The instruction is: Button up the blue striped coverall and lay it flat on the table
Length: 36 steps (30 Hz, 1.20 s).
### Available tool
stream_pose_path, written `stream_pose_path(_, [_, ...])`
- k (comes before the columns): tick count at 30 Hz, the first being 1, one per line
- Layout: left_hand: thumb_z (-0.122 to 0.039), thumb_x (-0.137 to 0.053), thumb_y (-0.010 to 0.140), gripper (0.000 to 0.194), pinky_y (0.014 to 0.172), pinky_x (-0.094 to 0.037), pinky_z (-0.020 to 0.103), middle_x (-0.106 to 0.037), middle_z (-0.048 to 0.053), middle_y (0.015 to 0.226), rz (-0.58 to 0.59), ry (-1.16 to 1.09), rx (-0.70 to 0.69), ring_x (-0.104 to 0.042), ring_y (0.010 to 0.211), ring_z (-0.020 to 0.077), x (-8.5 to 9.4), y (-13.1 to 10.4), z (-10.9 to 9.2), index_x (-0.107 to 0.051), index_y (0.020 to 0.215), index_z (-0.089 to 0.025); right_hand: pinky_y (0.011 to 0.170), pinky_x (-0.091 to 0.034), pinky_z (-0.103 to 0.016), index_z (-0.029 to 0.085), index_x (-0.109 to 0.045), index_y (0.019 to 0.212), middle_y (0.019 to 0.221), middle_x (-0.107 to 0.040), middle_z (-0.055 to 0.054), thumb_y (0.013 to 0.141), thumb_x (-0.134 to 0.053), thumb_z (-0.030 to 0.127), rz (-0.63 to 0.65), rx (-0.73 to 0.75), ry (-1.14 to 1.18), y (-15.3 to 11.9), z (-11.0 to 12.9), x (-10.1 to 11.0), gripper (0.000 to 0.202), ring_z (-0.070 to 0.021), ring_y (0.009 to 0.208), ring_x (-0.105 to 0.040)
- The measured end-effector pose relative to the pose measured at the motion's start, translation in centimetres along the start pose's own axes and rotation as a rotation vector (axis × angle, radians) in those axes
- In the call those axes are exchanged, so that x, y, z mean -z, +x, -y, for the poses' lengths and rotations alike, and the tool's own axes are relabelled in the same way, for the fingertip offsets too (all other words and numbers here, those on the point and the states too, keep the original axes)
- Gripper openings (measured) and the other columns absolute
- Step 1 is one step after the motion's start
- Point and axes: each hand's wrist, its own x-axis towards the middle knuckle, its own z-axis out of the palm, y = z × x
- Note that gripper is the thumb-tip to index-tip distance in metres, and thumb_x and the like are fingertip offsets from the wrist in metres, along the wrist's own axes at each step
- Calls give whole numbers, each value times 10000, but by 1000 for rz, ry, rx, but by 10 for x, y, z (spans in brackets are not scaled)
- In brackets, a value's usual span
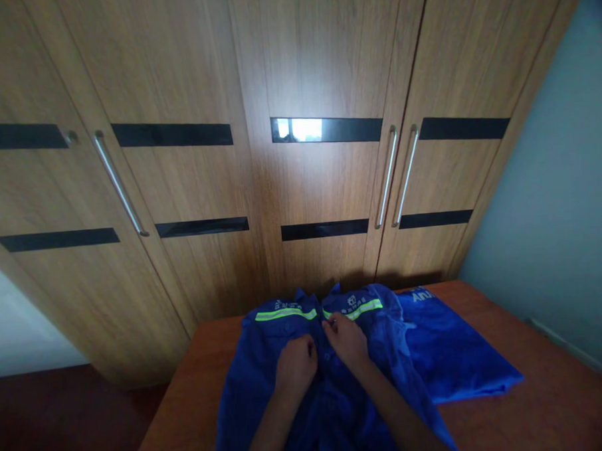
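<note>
A dark blue work jacket [257, 360] lies spread front up on the table, its collar toward the wardrobe. Yellow-green reflective strips and pale lettering cross its chest. Over the front opening, my left hand [297, 365] is closed with curled fingers; whatever it pinches is hidden. My right hand [346, 340] is higher up, beside the right-hand strip, its thumb and fingers pinched on the jacket's front edge. Small dark buttons show faintly near the opening.
A folded bright blue garment [451, 352] with white letters lies right of the jacket, partly under its sleeve. The reddish-brown table [202, 376] stands against a wooden wardrobe [324, 184] with metal handles. A pale wall [551, 241] rises at the right.
</note>
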Motion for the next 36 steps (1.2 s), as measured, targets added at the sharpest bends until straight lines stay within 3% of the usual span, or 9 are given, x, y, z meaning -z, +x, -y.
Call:
stream_pose_path(3, [-129, -458, 841, 208, 782, -412, 300, -683, 70, 888, -13, 86, -54, -634, 878, 210, 10, 26, -11, -643, 858, -221, 758, -417, -313, 188, -618, 1024, 1012, -679, -118, 835, -546, 357, -31, -15, -6, 18, 5, -12, 264, -256, 968, -630])
stream_pose_path(5, [-107, -471, 848, 206, 849, -411, 307, -670, 80, 968, 1, 129, -78, -611, 956, 200, 10, 49, -15, -645, 904, -202, 749, -425, -295, 188, -629, 981, 979, -690, -102, 808, -551, 279, -33, -34, 20, 25, 2, -21, 211, -235, 940, -640])
stream_pose_path(8, [-180, -545, 874, 115, 902, -437, 373, -658, 69, 1000, 54, 183, -73, -602, 977, 195, -1, 77, -16, -640, 933, -155, 695, -436, -252, 214, -644, 883, 815, -700, -29, 783, -502, 195, -52, -57, 105, 29, -13, -33, 174, -187, 810, -660])
stream_pose_path(11, [-308, -600, 877, 190, 885, -481, 424, -649, 50, 1038, 112, 222, -37, -611, 973, 196, -15, 91, -12, -629, 977, -149, 672, -457, -255, 227, -641, 815, 738, -683, -3, 784, -486, 247, -110, -69, 219, 31, -29, -39, 159, -189, 749, -657])
stream_pose_path(16, [-326, -599, 881, 213, 856, -506, 405, -646, 51, 1050, 131, 220, 41, -622, 966, 194, -22, 91, 2, -624, 1016, -163, 660, -467, -283, 204, -630, 768, 693, -652, -17, 757, -516, 402, -201, -58, 438, 33, -39, -44, 228, -208, 709, -633])
stream_pose_path(24, [-333, -602, 875, 195, 829, -499, 391, -659, 24, 908, 86, -11, 92, -623, 872, 168, -4, 87, 24, -629, 855, -141, 605, -454, -283, 191, -649, 705, 622, -611, 3, 660, -613, 489, -201, -51, 774, 30, -30, -37, 303, -185, 633, -567])
stream_pose_path(31, [-256, -568, 798, 95, 581, -498, 249, -691, 2, 714, 58, -438, 127, -650, 631, 136, 0, 83, 11, -588, 752, -175, 669, -491, -310, 173, -724, 796, 739, -707, -32, 656, -670, 435, -94, -49, 982, 27, -15, -24, 302, -206, 710, -626])
stream_pose_path(36, [-261, -507, 745, 100, 618, -519, 251, -718, 31, 759, 12, -607, 90, -685, 682, 149, -3, 72, 1, -562, 787, -189, 709, -502, -323, 171, -729, 823, 771, -720, -41, 678, -676, 434, -63, -41, 1058, 26, -6, -20, 305, -208, 741, -641])
